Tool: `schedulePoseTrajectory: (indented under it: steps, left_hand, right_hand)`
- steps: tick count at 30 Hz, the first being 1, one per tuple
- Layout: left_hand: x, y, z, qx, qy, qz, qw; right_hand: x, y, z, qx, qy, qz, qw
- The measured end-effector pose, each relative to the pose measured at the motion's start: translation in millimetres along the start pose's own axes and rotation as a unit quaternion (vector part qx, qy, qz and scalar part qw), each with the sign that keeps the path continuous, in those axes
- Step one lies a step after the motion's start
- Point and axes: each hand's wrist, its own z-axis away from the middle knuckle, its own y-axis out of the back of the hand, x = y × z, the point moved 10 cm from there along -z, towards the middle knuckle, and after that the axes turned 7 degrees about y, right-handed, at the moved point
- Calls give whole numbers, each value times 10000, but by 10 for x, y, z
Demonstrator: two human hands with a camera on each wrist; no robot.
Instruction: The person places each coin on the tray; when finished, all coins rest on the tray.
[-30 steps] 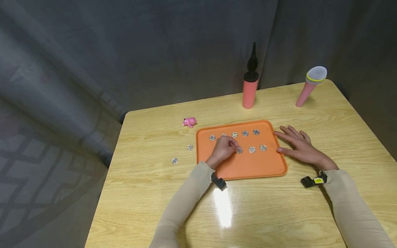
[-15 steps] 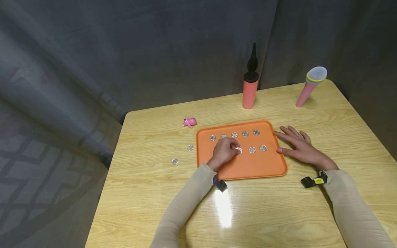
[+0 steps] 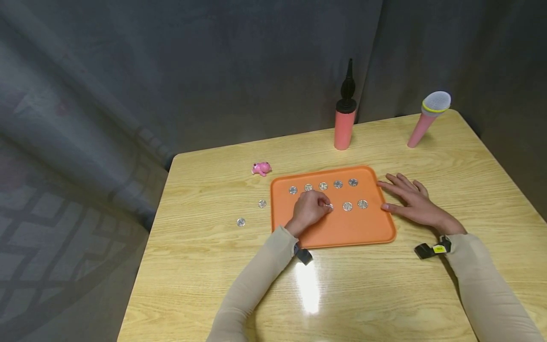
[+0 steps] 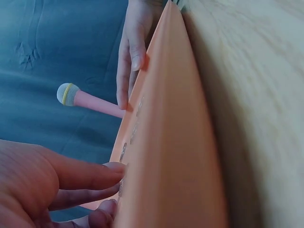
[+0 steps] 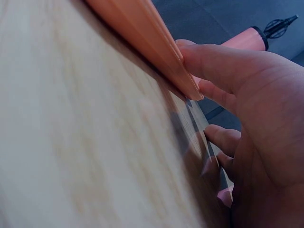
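Note:
On the orange tray (image 3: 348, 232) my left hand (image 3: 309, 209) pinches a round silver coin (image 3: 330, 207) between thumb and fingertips, low over the tray floor. Two more coins lie to its right in the same row, the nearer one (image 3: 347, 206) flat on the tray. Behind them runs a back row of several coins (image 3: 323, 185). My right hand (image 3: 412, 203) has its fingers spread, with thumb and index finger touching the tray's right rim. In the right wrist view, the thumb (image 5: 204, 61) rests against that rim and the other fingers are off to the side.
Left of the tray, two loose coins lie on the wooden table (image 3: 192, 266), one (image 3: 262, 204) closer to the rim and one (image 3: 241, 222) farther out. A pink animal figurine (image 3: 261, 168), a pink balloon pump (image 3: 344, 128) and a toy microphone (image 3: 429, 118) stand toward the back.
My left fingers have shifted slightly on the coin, which tilts a little and is now more covered by the fingertips. My right hand stays at the rim.

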Motion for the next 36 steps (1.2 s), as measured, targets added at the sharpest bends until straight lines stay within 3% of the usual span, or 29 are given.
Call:
schedulePoseTrajectory:
  steps: [4,9,15,21,27,36]
  left_hand:
    - [-5,5,2,-6,16,65,10000]
    - [-35,75,20,-34,13,562,9984]
    - [-41,359,49,182,-231,1294,9912]
    - [-128,694,82,591,-255,1530,9861]
    - [-338,994,139,964,-14,1782,9793]
    - [-790,1318,272,1334,380,2178,9661]
  right_hand:
    - [1,6,0,0,8,15,10000]
    - [14,-4,1,-10,25,37,10000]
    - [19,3,8,-10,-8,15,10000]
    - [3,0,7,-5,17,-29,10000]
    - [15,-1,3,6,15,10,10000]
    - [26,-10,2,-17,12,-26,10000]
